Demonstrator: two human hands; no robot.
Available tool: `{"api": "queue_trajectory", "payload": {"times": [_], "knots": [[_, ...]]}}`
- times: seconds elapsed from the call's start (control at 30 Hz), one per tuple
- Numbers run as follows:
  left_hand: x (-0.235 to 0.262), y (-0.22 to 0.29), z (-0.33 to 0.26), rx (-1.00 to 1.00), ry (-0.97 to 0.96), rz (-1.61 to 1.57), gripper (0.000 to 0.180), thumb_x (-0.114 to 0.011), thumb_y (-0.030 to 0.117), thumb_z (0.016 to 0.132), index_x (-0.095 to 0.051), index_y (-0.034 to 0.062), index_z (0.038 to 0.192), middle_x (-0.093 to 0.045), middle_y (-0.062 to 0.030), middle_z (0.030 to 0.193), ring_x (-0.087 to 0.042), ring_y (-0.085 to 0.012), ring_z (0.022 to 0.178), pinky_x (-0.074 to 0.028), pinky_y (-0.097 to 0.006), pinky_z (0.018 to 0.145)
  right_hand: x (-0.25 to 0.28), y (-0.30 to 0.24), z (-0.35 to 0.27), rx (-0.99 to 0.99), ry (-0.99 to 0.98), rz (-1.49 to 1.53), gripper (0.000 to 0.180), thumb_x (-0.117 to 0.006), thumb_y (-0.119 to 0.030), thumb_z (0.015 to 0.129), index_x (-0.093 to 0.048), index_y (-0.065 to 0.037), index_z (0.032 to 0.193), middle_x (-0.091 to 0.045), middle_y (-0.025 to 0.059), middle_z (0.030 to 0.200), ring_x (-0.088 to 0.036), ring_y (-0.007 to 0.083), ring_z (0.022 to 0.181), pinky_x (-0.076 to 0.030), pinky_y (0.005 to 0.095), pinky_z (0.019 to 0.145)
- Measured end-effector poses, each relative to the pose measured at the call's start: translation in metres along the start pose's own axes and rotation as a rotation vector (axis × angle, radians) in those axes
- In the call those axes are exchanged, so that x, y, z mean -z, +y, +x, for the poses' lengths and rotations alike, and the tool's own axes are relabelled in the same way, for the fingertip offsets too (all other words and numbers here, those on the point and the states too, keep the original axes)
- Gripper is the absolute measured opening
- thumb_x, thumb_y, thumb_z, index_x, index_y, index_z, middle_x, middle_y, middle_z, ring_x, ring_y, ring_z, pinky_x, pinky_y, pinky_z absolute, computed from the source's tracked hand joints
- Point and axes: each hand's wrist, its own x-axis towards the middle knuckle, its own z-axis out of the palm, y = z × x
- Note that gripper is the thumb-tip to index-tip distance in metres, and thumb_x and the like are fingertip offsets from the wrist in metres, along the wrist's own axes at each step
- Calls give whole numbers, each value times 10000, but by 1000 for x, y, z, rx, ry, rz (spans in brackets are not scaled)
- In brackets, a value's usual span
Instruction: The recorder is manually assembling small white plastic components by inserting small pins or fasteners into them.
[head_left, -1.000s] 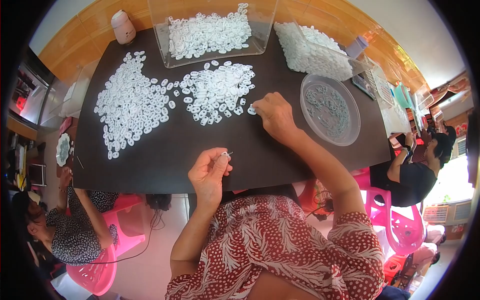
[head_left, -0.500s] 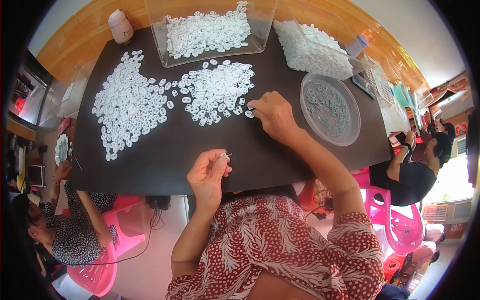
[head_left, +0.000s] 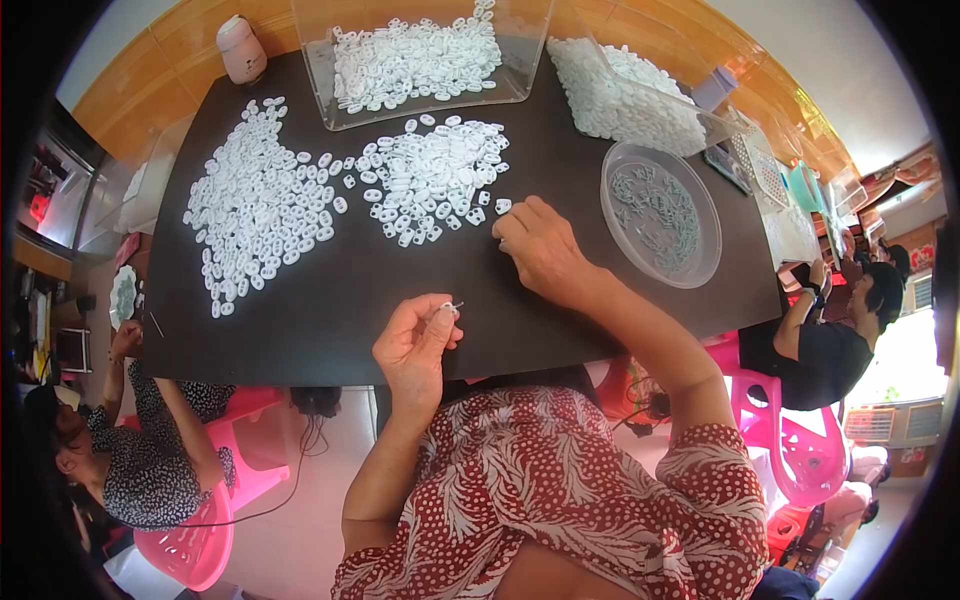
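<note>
Low over the table's near side, my left hand [head_left: 412, 345] pinches a small white plastic piece [head_left: 448, 308] between thumb and forefinger; a thin pin-like bit sticks out of it. My right hand [head_left: 540, 250] is closed, its fingers curled down just right of the middle heap of white two-holed pieces [head_left: 430, 175]. Whatever its fingertips grip is hidden. One loose white piece [head_left: 503, 206] lies beside those fingers. A larger heap of the same pieces [head_left: 260, 200] spreads over the table's left. Right of my right hand sits a round clear tray [head_left: 708, 262] with many small grey-green metal-looking bits [head_left: 655, 215].
Two clear bins [head_left: 430, 118] [head_left: 625, 95] of white pieces stand along the dark table's [head_left: 300, 345] far side. A pink bottle [head_left: 241, 50] stands far left, a purple-capped bottle [head_left: 714, 90] far right. Co-workers sit left [head_left: 160, 470] and right [head_left: 840, 345] on pink chairs.
My right hand has drawn slightly back toward me from the middle heap's edge. A white piece that was under its fingertips no longer shows on the table. My left hand stays nearly still.
</note>
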Motion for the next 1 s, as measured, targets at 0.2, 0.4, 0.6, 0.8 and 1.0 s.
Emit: {"api": "queue_trajectory", "payload": {"times": [0.2, 0.4, 0.6, 0.8, 1.0], "knots": [[0, 0, 0, -6, -1, -5, 136, -620, 48, 860, -615, -36, 966, -635, -77, 799, -564, -91, 618, -460, -199, 545, 4, -5, -7, -78, 62, 226, 198, -651, 4, 701, -611, -50, 888, -541, 99, 779, -525, 276, 756, -434, 349, 651], [-4, 7, 4, 49, 0, -25, 123, -603, 62, 872, -605, -38, 943, -639, -96, 811, -583, -110, 625, -462, -212, 552, 7, -19, -9, -671, -80, 1027, 112, -635, -36, 797, -601, -6, 899, -625, 44, 821, -569, 107, 703, -446, 239, 611], [-17, 11, 7, 97, -30, -118, 115, -577, 62, 886, -579, -44, 930, -647, -135, 854, -624, -153, 677, -479, -237, 580, 9, -61, -7, -775, 170, 1361, 206, -619, -54, 836, -605, 12, 1031, -632, 34, 828, -561, 68, 715, -439, 205, 607], [-15, 8, 9, 82, -34, -177, 129, -598, 74, 878, -573, -43, 929, -639, -132, 888, -625, -168, 712, -486, -254, 598, 1, -70, -17, -776, 225, 1407, 93, -610, -14, 831, -604, 12, 920, -634, 34, 809, -584, 62, 723, -486, 211, 650], [-16, 11, 7, 75, -13, -184, 126, -603, 67, 875, -571, -43, 930, -640, -132, 869, -629, -170, 701, -488, -250, 587, 8, -68, -24, -796, 124, 1419, 90, -621, -7, 816, -596, 16, 900, -642, 47, 811, -585, 72, 729, -473, 215, 654]]}}
